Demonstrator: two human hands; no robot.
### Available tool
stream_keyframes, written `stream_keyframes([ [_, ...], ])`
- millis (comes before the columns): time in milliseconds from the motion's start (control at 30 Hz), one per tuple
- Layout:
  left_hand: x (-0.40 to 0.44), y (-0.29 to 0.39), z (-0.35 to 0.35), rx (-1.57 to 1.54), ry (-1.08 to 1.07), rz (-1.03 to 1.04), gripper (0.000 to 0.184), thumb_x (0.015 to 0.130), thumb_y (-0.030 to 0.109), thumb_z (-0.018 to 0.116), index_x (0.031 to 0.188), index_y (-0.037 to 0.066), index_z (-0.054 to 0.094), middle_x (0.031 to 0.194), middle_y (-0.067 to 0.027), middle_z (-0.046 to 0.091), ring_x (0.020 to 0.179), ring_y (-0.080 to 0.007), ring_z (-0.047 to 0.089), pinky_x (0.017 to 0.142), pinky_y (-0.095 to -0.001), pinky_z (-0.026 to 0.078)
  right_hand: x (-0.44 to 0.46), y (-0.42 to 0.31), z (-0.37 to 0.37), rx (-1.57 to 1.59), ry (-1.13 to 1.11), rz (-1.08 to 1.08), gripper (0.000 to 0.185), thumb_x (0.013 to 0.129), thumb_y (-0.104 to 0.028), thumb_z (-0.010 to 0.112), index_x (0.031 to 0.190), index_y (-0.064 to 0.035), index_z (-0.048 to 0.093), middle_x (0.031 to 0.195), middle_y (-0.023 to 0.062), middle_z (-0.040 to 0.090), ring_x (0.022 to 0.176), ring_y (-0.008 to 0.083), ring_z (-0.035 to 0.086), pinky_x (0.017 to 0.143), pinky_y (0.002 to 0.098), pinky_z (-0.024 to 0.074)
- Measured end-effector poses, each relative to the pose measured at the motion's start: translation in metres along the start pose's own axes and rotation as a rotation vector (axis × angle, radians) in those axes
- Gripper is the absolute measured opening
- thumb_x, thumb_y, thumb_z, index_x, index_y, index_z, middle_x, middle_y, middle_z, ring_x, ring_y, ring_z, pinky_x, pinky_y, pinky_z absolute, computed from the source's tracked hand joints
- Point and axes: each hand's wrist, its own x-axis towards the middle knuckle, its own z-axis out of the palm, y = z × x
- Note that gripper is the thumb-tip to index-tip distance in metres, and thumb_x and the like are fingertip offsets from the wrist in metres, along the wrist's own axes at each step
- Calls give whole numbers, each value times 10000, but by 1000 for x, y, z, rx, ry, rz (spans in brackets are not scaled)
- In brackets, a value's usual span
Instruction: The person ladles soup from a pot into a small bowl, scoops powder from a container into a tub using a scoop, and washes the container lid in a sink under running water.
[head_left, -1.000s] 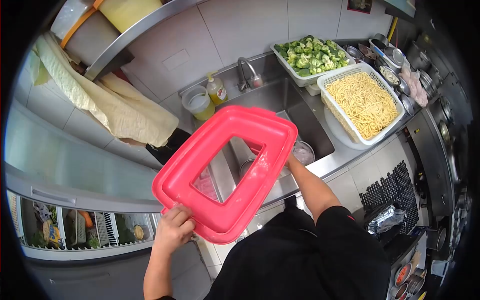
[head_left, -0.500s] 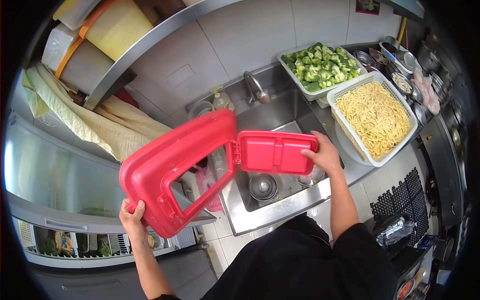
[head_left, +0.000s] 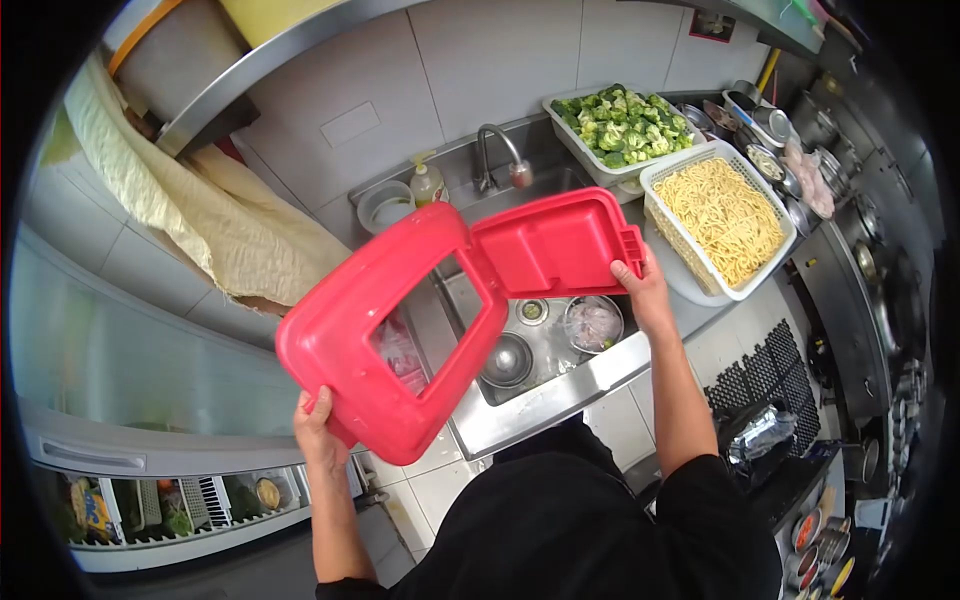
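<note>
A red plastic lid (head_left: 345,305) with a rectangular opening is held tilted over the sink's left side. Its hinged flap (head_left: 560,242) stands swung out to the right. My left hand (head_left: 320,428) grips the lid's lower left corner, thumb on top. At the flap's outer right edge, my right hand (head_left: 645,290) has its fingers closed around the rim. Below the flap, the sink (head_left: 545,385) holds a metal bowl (head_left: 507,360) and another bowl with something pale in a clear bag (head_left: 594,325).
Broccoli (head_left: 625,125) and noodles (head_left: 720,220) fill baskets right of the faucet (head_left: 500,160). A soap bottle (head_left: 428,182) and a tub (head_left: 386,205) stand behind the lid. Cloth (head_left: 220,220) hangs at left above an open refrigerated drawer (head_left: 190,500). A black mat (head_left: 765,385) lies on the floor.
The flap, first mostly hidden behind the lid, has swung out to the right and now tilts upward. My right hand has come into view holding its edge.
</note>
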Motion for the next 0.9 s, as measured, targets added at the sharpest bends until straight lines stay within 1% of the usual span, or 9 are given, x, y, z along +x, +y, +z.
stream_keyframes([
  [100, 5, -45, -3, -143, -37, -70, 404, 934, 162, 663, 1293, 27, 535, 1201, -133, 656, 1068, -260, 659, 976, -422, 518, -56, -35, 71, -195, -47, -274, 567, 884, -63, 695, 1406, -42, 476, 1321, 81, 566, 1156, 174, 574, 1008, 324, 460],
  [167, 8, -76, -10, -266, -65, -174, 423, 936, 178, 657, 1308, 28, 524, 1241, -138, 642, 1107, -272, 646, 997, -430, 505, -98, -12, 120, -652, -108, -420, 699, 804, -263, 767, 1399, -29, 484, 1275, 181, 583, 1209, 351, 554, 1060, 464, 406],
  [267, 15, -128, -43, -408, -5, -328, 451, 964, 215, 606, 1345, 4, 491, 1277, -164, 622, 1157, -305, 622, 1036, -462, 481, -173, 5, 191, -918, -759, -446, 825, 797, -237, 763, 1519, -127, 380, 1529, 255, 323, 1414, 406, 332, 1152, 503, 292],
  [333, 12, -150, -68, -454, 10, -398, 481, 986, 234, 556, 1398, 12, 443, 1335, -177, 585, 1213, -326, 588, 1062, -482, 462, -187, 25, 197, -1056, -926, -394, 840, 795, -266, 754, 1528, -137, 365, 1582, 272, 206, 1449, 425, 274, 1187, 503, 247],
  [533, 14, -162, -120, -405, 38, -336, 554, 985, 259, 565, 1457, 40, 375, 1396, -170, 537, 1254, -332, 560, 1082, -496, 446, -186, 55, 159, -792, -712, -233, 681, 824, -192, 720, 1449, -122, 458, 1478, 232, 408, 1385, 415, 378, 1143, 483, 346],
  [633, 14, -169, -141, -501, 10, -388, 566, 975, 291, 568, 1444, 21, 402, 1412, -178, 529, 1278, -362, 532, 1098, -533, 415, -193, 82, 130, -838, -336, -81, 640, 844, -180, 708, 1427, -104, 454, 1424, 237, 447, 1306, 430, 448, 1095, 459, 400],
  [767, 8, -171, -151, -509, -37, -426, 544, 976, 291, 572, 1433, 37, 423, 1384, -164, 556, 1258, -340, 550, 1079, -502, 436, -185, 141, 88, -36, 49, 736, 754, 942, -308, 649, 1549, -95, 256, 1381, 193, 479, 1190, 286, 535, 957, 410, 473],
  [833, 7, -172, -144, -486, -66, -449, 531, 977, 286, 569, 1424, 32, 436, 1379, -165, 560, 1252, -339, 555, 1077, -501, 436, -183, 132, 88, 323, 246, 907, 806, 933, -300, 667, 1554, -94, 196, 1340, 164, 503, 1132, 282, 547, 914, 444, 475],
  [900, 14, -171, -128, -460, -121, -453, 511, 983, 286, 557, 1405, 16, 457, 1371, -169, 567, 1247, -339, 558, 1075, -498, 437, -184, 111, 90, 339, 289, 754, 756, 948, -307, 655, 1516, -72, 217, 1293, 134, 530, 1114, 279, 553, 900, 492, 476],
])
